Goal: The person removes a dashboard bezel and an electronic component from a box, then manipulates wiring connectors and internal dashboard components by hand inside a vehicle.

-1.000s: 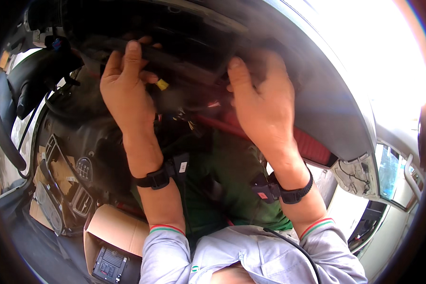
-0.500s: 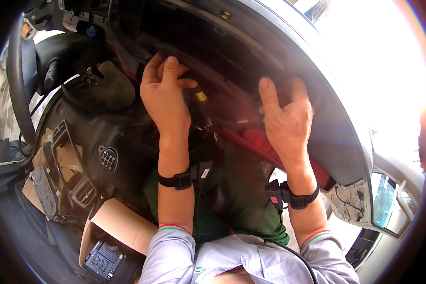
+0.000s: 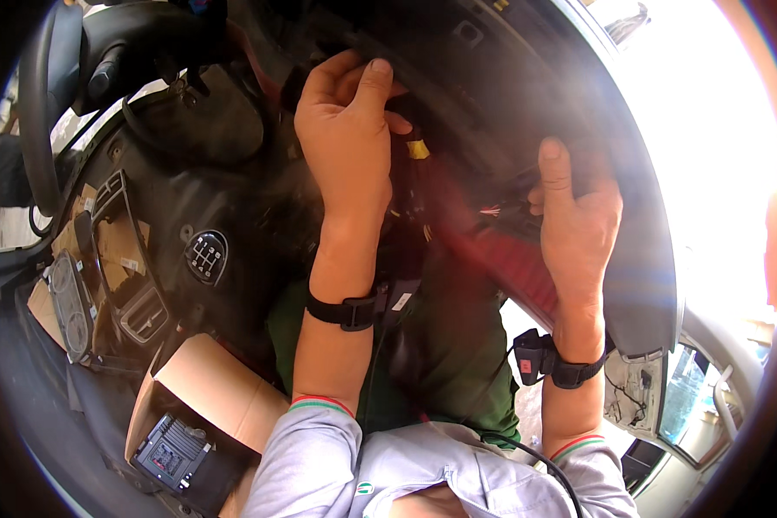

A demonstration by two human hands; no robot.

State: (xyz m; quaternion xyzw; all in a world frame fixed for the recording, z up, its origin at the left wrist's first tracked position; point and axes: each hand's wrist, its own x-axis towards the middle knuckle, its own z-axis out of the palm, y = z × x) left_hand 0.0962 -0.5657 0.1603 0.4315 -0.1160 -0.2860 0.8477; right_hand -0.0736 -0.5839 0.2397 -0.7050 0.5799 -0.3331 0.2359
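My left hand (image 3: pixel 345 142) is raised to the lower part of a dark dashboard (image 3: pixel 527 95), its fingers curled and its thumb pointing up. Whatever those fingers hold, if anything, is hidden. Farther right, my right hand (image 3: pixel 583 220) rests against the dashboard with thumb stretched up and apart from the index finger; glare blurs the other fingertips. Wires with a yellow-taped part (image 3: pixel 418 149) hang between the hands. Below them runs a red ribbed panel (image 3: pixel 518 268), and thin bare-ended wires (image 3: pixel 490 211) stick out nearby.
A steering wheel (image 3: pixel 41 112) stands at far left, with a gear lever knob (image 3: pixel 205 256) below it. Trim frames (image 3: pixel 138 315) lie on cardboard. An open carton (image 3: pixel 220 388) holds a black electronic unit (image 3: pixel 173 453). A door mirror (image 3: pixel 686 388) shows at right.
The view has turned and shifted, so the dashboard and both hands appear farther right, the left hand also higher. Both hands stay at the dashboard in much the same pose.
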